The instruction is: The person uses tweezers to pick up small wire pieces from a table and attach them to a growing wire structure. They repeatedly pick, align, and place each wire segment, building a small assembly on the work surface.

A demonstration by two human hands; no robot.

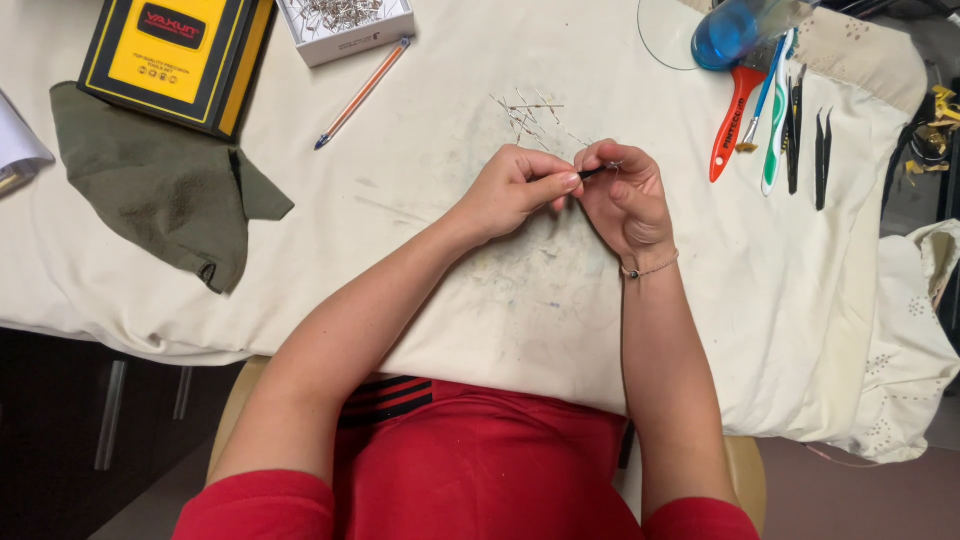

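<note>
left hand (515, 188): curled up, thumb and forefinger pressed together on the near end of a thin black rod-like tool (593, 172), so it's pinching that

right hand (622, 195): fingers folded in toward the palm, fingertips closed around the far tip of the same tool; there's a tiny silvery bit (613, 164) right at the fingertips, too small to tell what it is

thin black tool: sits level between the two hands, only a short stretch showing in the gap, both ends covered by fingers; it's held just above the cloth, right in front of the pin pile

landmark: scattered pile of small thin metal pins (528, 115) on the stained cream cloth (440, 180) covering the table

hands vs pile: both just on the near side of the pile, close but not touching it

wrist: thin bead bracelet (650, 268) on the right wrist

left of the pile: orange pen with blue tip (362, 91), lying slanted; further left a crumpled olive green rag (160, 185)

up-left of the pile: white cardboard box of more metal pins (345, 25), and a yellow and black flat case (175, 55) beyond that

right of the pile: orange-handled tool (730, 120), blue and white brush (762, 100), green and white toothbrush-ish thing (776, 135), two black tweezers (808, 140), all well apart from the hands
</note>
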